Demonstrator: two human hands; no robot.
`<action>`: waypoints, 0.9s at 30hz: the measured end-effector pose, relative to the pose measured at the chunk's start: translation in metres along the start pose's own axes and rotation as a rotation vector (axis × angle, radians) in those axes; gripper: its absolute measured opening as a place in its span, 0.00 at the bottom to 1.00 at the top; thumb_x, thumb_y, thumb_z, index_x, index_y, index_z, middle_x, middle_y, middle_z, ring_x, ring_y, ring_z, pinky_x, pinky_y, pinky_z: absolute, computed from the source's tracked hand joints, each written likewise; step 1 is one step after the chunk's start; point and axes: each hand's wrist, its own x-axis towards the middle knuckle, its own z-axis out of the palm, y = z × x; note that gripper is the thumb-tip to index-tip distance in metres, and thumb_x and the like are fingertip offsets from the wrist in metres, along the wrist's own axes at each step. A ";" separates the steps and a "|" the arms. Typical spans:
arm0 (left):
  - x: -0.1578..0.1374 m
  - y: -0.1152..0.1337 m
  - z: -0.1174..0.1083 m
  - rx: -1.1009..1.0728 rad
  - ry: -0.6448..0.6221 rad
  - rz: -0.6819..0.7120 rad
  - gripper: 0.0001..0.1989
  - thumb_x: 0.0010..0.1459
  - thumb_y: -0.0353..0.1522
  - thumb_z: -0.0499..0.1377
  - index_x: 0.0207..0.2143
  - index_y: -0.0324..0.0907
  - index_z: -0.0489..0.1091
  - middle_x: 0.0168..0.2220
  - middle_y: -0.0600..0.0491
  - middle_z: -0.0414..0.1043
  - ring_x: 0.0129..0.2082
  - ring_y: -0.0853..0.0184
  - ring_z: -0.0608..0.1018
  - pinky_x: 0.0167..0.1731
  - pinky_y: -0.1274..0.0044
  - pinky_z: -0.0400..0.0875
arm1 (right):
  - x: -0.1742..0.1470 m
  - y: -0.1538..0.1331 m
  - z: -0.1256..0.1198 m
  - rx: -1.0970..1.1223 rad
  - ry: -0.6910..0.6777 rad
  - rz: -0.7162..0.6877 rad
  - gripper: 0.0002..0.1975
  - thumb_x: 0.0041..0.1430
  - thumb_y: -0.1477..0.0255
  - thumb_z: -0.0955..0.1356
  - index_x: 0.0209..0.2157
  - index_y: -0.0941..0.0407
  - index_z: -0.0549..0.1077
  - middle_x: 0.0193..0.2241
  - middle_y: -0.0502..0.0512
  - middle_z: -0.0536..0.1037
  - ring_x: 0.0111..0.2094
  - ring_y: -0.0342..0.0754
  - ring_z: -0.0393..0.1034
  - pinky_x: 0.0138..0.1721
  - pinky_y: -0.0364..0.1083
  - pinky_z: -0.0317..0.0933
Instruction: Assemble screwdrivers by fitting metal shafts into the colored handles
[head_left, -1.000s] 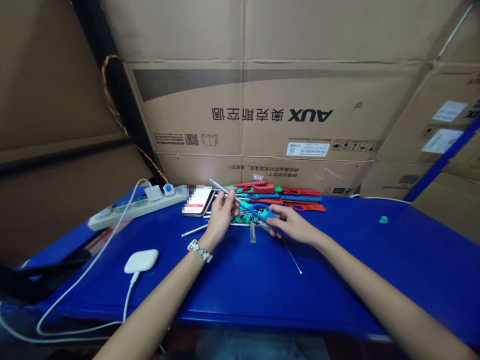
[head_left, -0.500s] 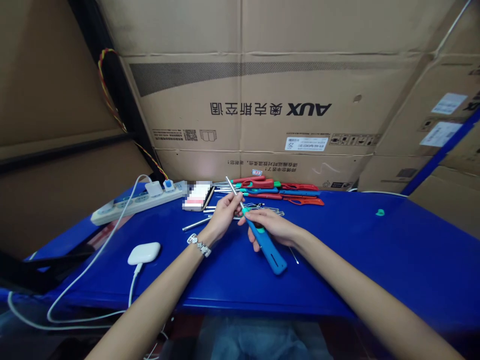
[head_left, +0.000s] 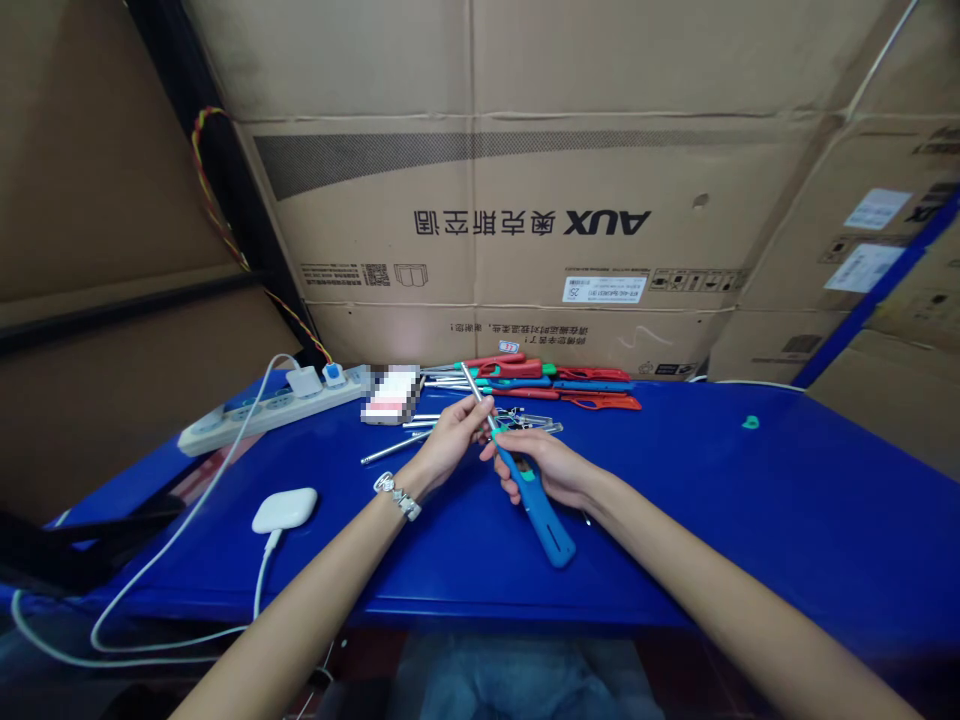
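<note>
A blue long-necked lighter (head_left: 546,525) with green parts and a silver metal tube is held tilted above the table, tube pointing up and left. My right hand (head_left: 547,465) is closed round the body near the green collar. With its fingertips, my left hand (head_left: 457,437) pinches the metal tube just above that collar. Behind my hands lie several loose metal tubes (head_left: 394,448) and small wire and clear plastic parts (head_left: 536,422), partly hidden by the left hand. Farther back, several red and blue lighters (head_left: 592,385) lie side by side in a pile.
A phone (head_left: 390,393) with a blurred screen lies behind my left hand. To the left are a white power strip (head_left: 262,410) with plugs, and a white earbud case (head_left: 285,510) on a cable. A small green piece (head_left: 750,422) lies right. Cardboard (head_left: 525,160) stands behind the blue table (head_left: 712,520).
The view has shifted slightly. Both hands keep hold of the lighter, which sits a little lower in view; its body is turned slightly.
</note>
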 end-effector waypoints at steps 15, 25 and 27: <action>-0.002 0.003 0.003 -0.052 -0.012 0.015 0.22 0.49 0.48 0.68 0.29 0.38 0.69 0.24 0.58 0.66 0.22 0.76 0.68 0.25 0.81 0.64 | -0.003 -0.003 0.005 0.005 0.035 -0.017 0.17 0.54 0.59 0.72 0.32 0.59 0.73 0.17 0.42 0.64 0.13 0.35 0.52 0.13 0.38 0.48; -0.005 0.009 0.004 -0.012 -0.036 0.022 0.21 0.49 0.47 0.68 0.29 0.38 0.71 0.24 0.57 0.66 0.23 0.75 0.67 0.24 0.81 0.63 | -0.004 -0.006 -0.004 -0.090 -0.102 -0.077 0.20 0.50 0.57 0.75 0.32 0.62 0.75 0.25 0.52 0.76 0.22 0.43 0.72 0.28 0.44 0.69; -0.005 0.009 0.004 -0.032 -0.044 0.025 0.21 0.49 0.47 0.68 0.30 0.38 0.71 0.25 0.57 0.67 0.22 0.75 0.68 0.24 0.81 0.63 | -0.006 -0.007 -0.002 -0.057 -0.093 -0.088 0.19 0.51 0.58 0.75 0.31 0.61 0.74 0.21 0.47 0.71 0.16 0.37 0.64 0.20 0.40 0.63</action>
